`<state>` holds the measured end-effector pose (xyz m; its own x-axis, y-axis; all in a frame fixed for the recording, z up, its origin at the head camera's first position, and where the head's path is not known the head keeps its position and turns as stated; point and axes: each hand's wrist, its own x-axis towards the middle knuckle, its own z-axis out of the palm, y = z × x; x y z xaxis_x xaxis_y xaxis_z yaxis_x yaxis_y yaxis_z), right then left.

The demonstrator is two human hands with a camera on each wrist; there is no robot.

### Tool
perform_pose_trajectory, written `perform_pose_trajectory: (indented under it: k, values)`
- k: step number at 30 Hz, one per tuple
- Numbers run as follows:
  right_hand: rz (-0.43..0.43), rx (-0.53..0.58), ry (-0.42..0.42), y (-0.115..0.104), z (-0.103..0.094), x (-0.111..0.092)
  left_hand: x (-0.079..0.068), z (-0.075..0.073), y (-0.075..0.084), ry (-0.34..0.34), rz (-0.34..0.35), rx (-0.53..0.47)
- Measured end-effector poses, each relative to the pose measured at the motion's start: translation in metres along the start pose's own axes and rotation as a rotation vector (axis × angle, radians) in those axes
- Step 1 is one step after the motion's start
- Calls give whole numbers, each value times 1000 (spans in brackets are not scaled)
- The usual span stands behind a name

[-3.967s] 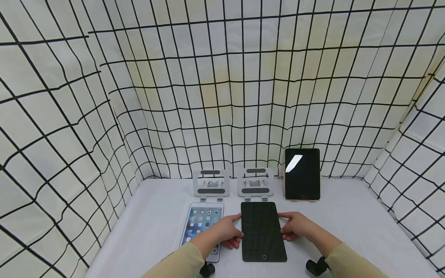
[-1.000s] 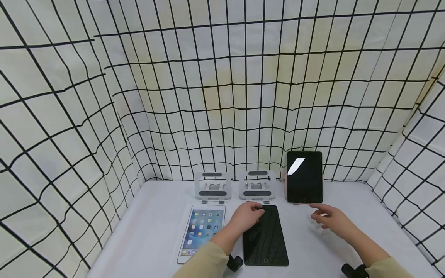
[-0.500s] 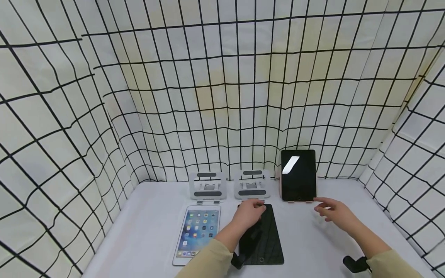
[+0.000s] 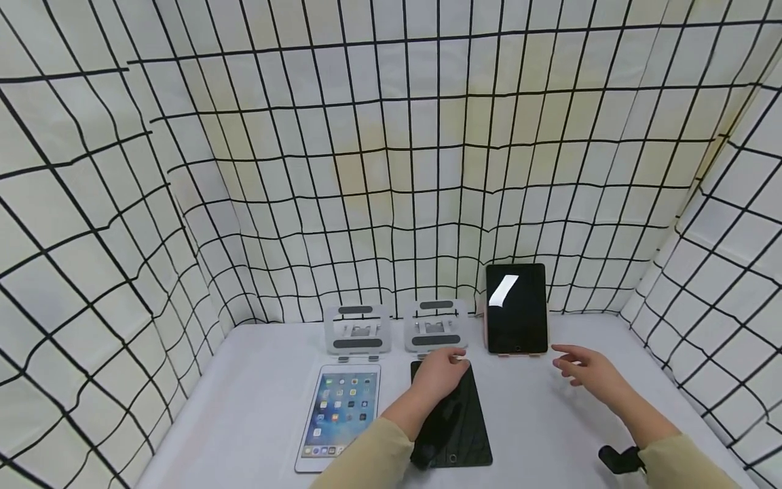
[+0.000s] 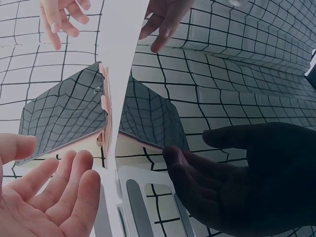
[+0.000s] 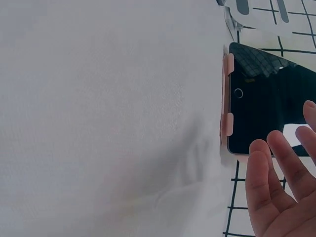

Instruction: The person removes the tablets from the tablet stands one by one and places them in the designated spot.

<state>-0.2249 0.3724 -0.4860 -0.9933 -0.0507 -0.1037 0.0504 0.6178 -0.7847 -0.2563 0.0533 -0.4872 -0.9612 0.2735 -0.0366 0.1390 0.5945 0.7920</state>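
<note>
A dark-screened tablet (image 4: 473, 428) lies flat on the white table. Over its upper end hovers my left hand (image 4: 436, 377), fingers relaxed and holding nothing; the left wrist view shows this hand mirrored in the glossy screen (image 5: 266, 98). Another black-screened tablet (image 4: 519, 316) leans upright on a pink stand (image 6: 229, 123), whose lips catch its lower edge. Just right of and in front of that tablet, my right hand (image 4: 586, 373) is held in the air with loosely bent fingers, apart from it. Part of the flat tablet is hidden under my left hand and forearm.
A white tablet (image 4: 342, 407) with a lit screen of icons lies to the left. Behind the flat tablets stand two white tablet stands, the left one (image 4: 357, 343) and the middle one (image 4: 435, 339), with grey pads. A white cloth with black grid lines (image 4: 391, 170) walls the table.
Four seconds ago both hands held the flat dark tablet's sides. They have let go: the left moved over its upper end, the right moved rightward towards the upright tablet. The view has shifted slightly.
</note>
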Motion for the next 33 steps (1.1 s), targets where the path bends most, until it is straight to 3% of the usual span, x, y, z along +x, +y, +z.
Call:
perform_pose_trajectory:
  k: [18, 33]
  values:
    - [33, 22, 54, 23, -2, 27, 30, 14, 13, 47, 9, 6]
    - [60, 26, 92, 23, 5, 46, 52, 32, 20, 79, -12, -90]
